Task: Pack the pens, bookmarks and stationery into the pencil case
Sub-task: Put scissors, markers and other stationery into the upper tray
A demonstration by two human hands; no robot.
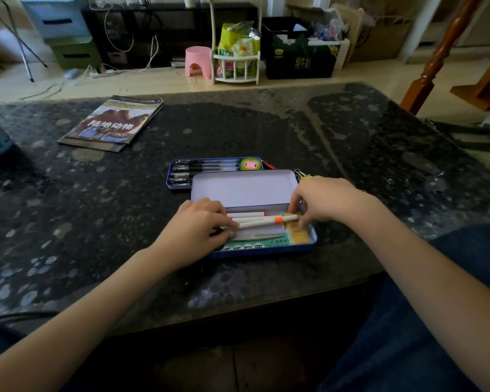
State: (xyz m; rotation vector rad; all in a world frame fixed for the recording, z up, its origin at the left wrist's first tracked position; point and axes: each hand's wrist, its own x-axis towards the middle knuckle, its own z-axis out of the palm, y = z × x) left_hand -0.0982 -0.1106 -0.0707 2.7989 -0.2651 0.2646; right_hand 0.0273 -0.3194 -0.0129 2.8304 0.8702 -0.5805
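Magazines (pixel 112 124), a thin stack w/ glossy cover showing animals, lie at the far left of the dark speckled stone table (pixel 351 154). Going right, we see a blue metal tray (pixel 210 172) filled w/ black gel pens (pixel 207 167) side by side and a small yellow-green tape roll w/ pink centre (pixel 250 164) at its right end. Just in front stands the blue metal pencil case (pixel 262 250), its pale lid (pixel 244 188) opened upward. Our left hand (pixel 201 230) rests on the case's left end, fingers curled onto the white markers (pixel 246 216); whether it really grips them we cannot tell. One white marker w/ orange band (pixel 269 222) lies tilted across the others. In the front part lie a metal blade-like piece (pixel 259 237), a green printed card (pixel 252 244) and yellow-brown sticky strips (pixel 297 236). Our right hand (pixel 327 200) pinches the right tip of the orange-band marker. Behind this hand, gold binder clips (pixel 300 174) lie on the table.
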